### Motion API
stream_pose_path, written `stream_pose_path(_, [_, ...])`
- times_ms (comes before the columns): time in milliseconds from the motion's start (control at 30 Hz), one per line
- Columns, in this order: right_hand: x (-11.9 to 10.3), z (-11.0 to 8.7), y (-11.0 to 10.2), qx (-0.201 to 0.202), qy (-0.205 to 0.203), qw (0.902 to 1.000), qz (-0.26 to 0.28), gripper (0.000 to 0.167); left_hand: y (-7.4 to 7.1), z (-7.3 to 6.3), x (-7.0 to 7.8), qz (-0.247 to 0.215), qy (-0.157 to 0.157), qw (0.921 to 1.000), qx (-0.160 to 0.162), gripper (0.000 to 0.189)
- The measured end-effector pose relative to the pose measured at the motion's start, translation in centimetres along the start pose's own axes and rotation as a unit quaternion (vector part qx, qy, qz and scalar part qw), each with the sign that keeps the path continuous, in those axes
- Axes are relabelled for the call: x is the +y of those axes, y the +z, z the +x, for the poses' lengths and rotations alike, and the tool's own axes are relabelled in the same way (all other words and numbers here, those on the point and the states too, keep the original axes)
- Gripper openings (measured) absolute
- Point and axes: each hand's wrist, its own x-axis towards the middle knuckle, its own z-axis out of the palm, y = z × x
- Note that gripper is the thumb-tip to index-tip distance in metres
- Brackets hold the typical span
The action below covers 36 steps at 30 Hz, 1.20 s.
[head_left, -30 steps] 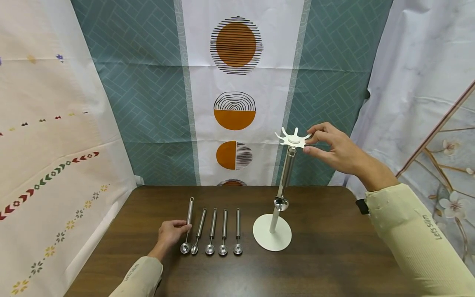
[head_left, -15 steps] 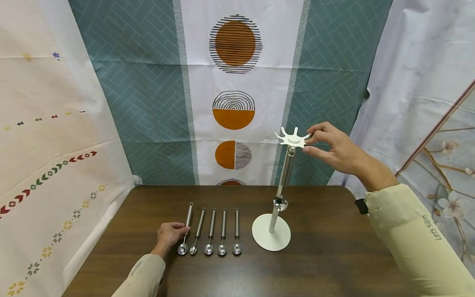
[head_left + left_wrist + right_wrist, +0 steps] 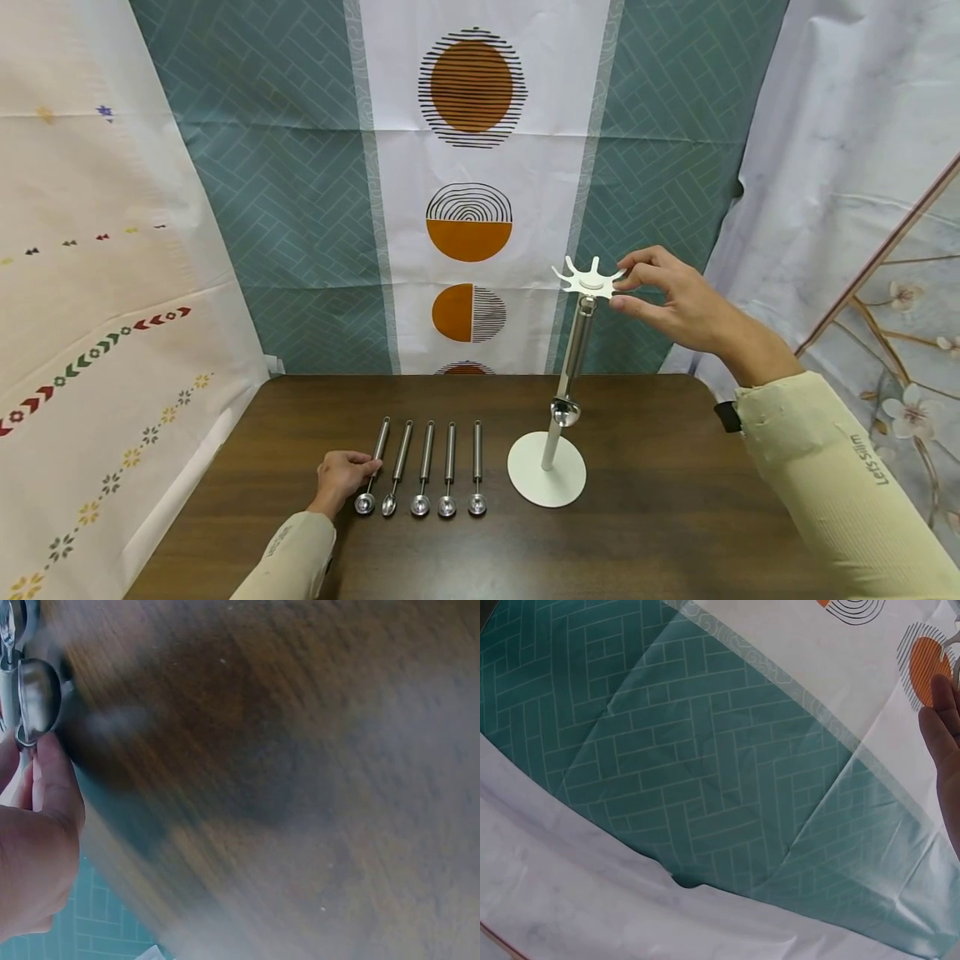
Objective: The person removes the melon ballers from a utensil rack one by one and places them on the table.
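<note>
In the head view my left hand (image 3: pixel 345 479) pinches the leftmost round-bowled metal spoon (image 3: pixel 382 437) by the lower part of its handle. Up close in the left wrist view, the spoon's shiny bowl (image 3: pixel 40 697) lies just beyond my fingertips. My right hand (image 3: pixel 671 296) holds one arm of the white rotating hook top (image 3: pixel 588 282) between thumb and fingers. This top crowns a utensil stand with a round white base (image 3: pixel 528 475). From it hangs a metal ladle (image 3: pixel 566 412), its handle alongside the pole. In the right wrist view only part of my right hand (image 3: pixel 943 735) shows.
Several more metal spoons lie in a row right of the held one, among them an oval-headed spoon (image 3: pixel 389 504) and a round one (image 3: pixel 477 504) nearest the stand. The brown wooden table (image 3: pixel 645 517) ends at a patterned curtain (image 3: pixel 315 250) behind.
My left hand has brought the leftmost spoon's handle end down toward the table, and its bowl has shifted slightly left. My right hand keeps its hold on the stand's top.
</note>
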Motion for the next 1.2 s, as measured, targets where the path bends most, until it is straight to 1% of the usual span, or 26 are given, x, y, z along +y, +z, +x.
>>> stream_pose_path(200, [-0.1, 0.0, 0.0, 0.0, 0.004, 1.0, 0.004, 0.009, -0.1, -0.1, 0.2, 0.02, 0.01, 0.9997, 0.01, 0.021])
stream_pose_path(367, [-0.1, 0.0, -0.1, 0.001, 0.002, 1.0, 0.003, 0.009, 0.0, -0.2, 0.3, 0.036, 0.016, 0.9992, 0.008, 0.02])
stream_pose_path(467, [-0.1, 0.0, -0.2, 0.001, 0.0, 1.0, 0.004, 0.008, 0.0, -0.2, 0.4, 0.057, 0.019, 0.9981, 0.011, 0.019])
stream_pose_path(500, [-0.1, 0.0, -0.2, 0.0, -0.001, 1.0, 0.005, 0.008, 0.0, -0.2, 0.6, 0.06, 0.019, 0.9979, 0.013, 0.02])
stream_pose_path(633, [-0.1, -0.1, -0.3, -0.003, 0.001, 1.0, 0.005, 0.008, -0.3, 0.1, 1.3, 0.075, 0.038, 0.9963, 0.019, 0.021])
stream_pose_path(733, [-0.1, -0.2, -0.4, -0.003, 0.005, 1.0, 0.003, 0.008, -0.4, 0.2, 2.4, 0.071, 0.052, 0.996, 0.016, 0.023])
stream_pose_path(900, [-0.2, -0.2, -0.4, -0.006, 0.011, 0.9999, 0.003, 0.008, -0.2, 0.1, 4.7, 0.066, 0.065, 0.9957, 0.007, 0.025])
stream_pose_path(1100, [-0.3, -0.2, -0.4, -0.011, 0.016, 0.9998, 0.003, 0.009, 0.2, -0.2, 7.6, 0.064, 0.088, 0.9939, -0.017, 0.026])
stream_pose_path(1200, [-0.2, -0.1, -0.3, -0.009, 0.011, 0.9999, 0.002, 0.009, 0.6, -0.5, 9.1, 0.051, 0.096, 0.9937, -0.026, 0.026])
